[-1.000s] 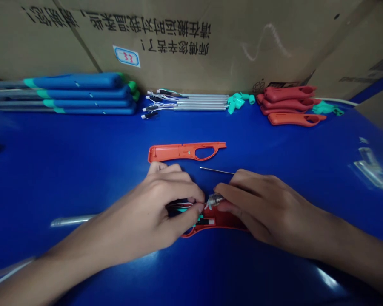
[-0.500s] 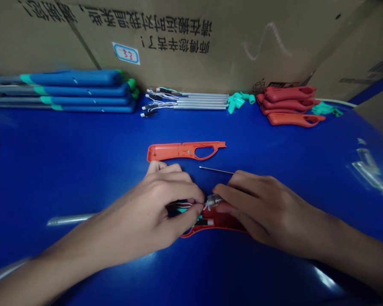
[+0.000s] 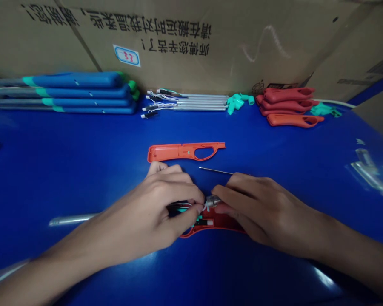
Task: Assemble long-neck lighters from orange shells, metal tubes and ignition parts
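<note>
An orange plastic handle shell (image 3: 214,224) lies open on the blue table (image 3: 83,161), mostly under my hands. My left hand (image 3: 153,216) pinches thin wires and a small teal part (image 3: 183,208) over the shell. My right hand (image 3: 252,206) is closed on a small silver metal fitting (image 3: 212,201) at the shell's middle. The fingertips of both hands almost meet there. A second orange shell half (image 3: 185,151) lies inside-up just beyond my hands. A thin metal rod (image 3: 215,171) rests between it and my right hand.
Along the back, against cardboard boxes (image 3: 191,38), lie blue and teal handled tubes (image 3: 73,91), silver tubes with wires (image 3: 191,102), teal caps (image 3: 238,101) and a stack of orange shells (image 3: 290,104). A silver tube (image 3: 72,220) lies at left. Clear plastic pieces (image 3: 368,170) sit at right.
Almost nothing differs. Both hands stay in place over the shell, with only slight finger movement at the fitting and wires.
</note>
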Motion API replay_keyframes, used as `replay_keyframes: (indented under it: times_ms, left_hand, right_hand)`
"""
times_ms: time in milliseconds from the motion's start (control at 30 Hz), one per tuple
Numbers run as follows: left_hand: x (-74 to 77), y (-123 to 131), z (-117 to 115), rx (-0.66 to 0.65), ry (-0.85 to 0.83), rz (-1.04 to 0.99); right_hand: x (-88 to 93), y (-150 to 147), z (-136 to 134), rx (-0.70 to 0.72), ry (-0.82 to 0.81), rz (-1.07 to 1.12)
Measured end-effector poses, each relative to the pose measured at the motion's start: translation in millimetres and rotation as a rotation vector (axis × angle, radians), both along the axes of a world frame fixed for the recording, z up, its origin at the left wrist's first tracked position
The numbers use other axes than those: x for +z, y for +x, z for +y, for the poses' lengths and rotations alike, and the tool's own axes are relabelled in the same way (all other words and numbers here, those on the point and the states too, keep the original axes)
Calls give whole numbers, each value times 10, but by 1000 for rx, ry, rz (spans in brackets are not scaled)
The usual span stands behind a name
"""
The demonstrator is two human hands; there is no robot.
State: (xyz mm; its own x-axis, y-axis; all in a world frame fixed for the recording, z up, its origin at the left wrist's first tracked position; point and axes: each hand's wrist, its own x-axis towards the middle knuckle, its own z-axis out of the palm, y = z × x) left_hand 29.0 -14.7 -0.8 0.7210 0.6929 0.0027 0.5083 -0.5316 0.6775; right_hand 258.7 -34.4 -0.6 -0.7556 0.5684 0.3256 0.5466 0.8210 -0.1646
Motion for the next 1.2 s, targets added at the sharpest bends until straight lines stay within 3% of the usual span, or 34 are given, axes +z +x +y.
replay_keyframes:
  times_ms: [800, 1067, 1200]
  left_hand:
    - [18, 9, 0, -3, -23, 12]
    - [28, 6, -13, 11, -30, -18]
    - [28, 10, -10, 12, -31, -24]
  right_hand:
    - [-15, 26, -22, -17, -44, -6]
    - [72, 97, -6, -21, -357, 11]
    - [82, 112, 30, -8, -424, 34]
